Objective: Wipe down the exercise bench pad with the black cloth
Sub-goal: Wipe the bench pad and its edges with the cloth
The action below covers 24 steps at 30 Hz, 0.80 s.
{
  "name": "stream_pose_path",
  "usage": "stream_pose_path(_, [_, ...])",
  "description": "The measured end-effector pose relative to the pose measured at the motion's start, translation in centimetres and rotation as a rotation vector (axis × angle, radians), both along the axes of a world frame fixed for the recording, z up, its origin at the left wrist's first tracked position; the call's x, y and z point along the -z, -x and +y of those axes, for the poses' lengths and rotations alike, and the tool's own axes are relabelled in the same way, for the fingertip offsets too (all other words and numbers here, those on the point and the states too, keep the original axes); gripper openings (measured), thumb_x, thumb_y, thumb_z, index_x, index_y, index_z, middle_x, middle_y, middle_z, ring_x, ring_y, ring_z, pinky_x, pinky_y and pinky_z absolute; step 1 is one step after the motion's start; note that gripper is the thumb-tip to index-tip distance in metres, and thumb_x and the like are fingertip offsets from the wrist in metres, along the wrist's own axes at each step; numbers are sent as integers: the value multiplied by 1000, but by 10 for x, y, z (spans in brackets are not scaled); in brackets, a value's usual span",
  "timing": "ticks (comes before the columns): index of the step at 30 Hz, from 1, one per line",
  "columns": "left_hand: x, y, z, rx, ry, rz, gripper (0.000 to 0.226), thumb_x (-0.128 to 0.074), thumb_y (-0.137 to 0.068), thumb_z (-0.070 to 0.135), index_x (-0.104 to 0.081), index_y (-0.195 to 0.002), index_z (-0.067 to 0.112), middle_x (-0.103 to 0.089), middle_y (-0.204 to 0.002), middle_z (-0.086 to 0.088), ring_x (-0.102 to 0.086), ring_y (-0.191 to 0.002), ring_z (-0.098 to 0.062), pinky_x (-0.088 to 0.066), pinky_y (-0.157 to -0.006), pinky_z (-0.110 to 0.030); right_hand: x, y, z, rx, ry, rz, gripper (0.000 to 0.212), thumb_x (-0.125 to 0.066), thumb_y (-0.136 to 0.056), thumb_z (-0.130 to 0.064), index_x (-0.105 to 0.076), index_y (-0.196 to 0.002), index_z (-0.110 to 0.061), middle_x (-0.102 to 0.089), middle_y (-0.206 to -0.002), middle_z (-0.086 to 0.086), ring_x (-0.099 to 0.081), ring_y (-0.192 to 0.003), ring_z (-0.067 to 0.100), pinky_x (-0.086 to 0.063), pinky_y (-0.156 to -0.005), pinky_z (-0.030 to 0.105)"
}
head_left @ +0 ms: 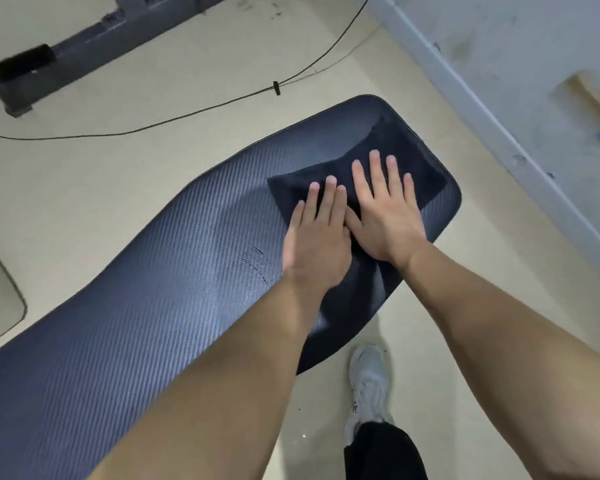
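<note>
While both hands, left (317, 242) & right (388, 216), press black cloth (406, 157) flat on bench pad (153, 271), fingers spread open.

The bench pad (146, 271) stretches long and dark blue, ribbed weave catching the light, running from seven o'clock up to one o'clock. The black cloth (388, 157) lies spread flat on its rounded one o'clock end.

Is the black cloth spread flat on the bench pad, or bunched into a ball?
Spread flat. The black cloth lies open on the bench pad, with both palms, left hand and right hand, pressing on it.
</note>
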<state>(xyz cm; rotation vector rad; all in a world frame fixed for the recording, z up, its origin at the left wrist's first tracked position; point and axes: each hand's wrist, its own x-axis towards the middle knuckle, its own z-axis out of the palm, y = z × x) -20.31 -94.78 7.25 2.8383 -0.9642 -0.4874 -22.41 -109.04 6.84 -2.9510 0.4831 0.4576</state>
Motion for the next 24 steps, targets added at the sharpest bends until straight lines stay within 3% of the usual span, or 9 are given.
stream_pose_path(4, [1,35,41,61,-12,16,67,-25,-103,34,4,-157,6,13,-165,-10,10,-153,-28,-6,-124,-44,4,43,42,65,13,30,74,-12,-98,-61,9,-158,-23,18,-166,6,17,-152,29,2,-123,52])
stream_pose_path(8, [1,38,118,111,-80,-19,69,-18,-103,40,7,-156,3,16,-164,-13,11,-153,-28,-8,-124,-43,2,51,117,46,-14,-27,73,-16,-100,-60,0,-159,-20,8,-167,11,8,-153,34,-5,-122,54])
stream_pose_path(13, [3,-5,197,-24,21,23,73,-35,-101,39,-5,-157,3,3,-167,-12,4,-153,-27,-10,-123,-43,5,-2,196,-22,-56,-93,72,-21,-100,-54,-2,-159,-17,7,-167,9,7,-153,32,-4,-123,51])
stream_pose_path(18, [1,2,273,-111,-101,27,68,-8,-103,40,13,-154,1,23,-163,-14,19,-151,-26,-3,-124,-43,4,-17,272,-183,-96,-85,70,-21,-101,-50,-1,-159,-15,9,-167,7,9,-153,29,-2,-123,50])
stream_pose_path(24, [2,86,321,-143,-258,19,71,2,-96,36,5,-152,-6,20,-160,-25,18,-150,-38,-10,-122,-51,1,55,320,-376,-82,-42,65,-15,-103,-43,0,-159,-12,10,-167,9,10,-153,29,-5,-122,50])
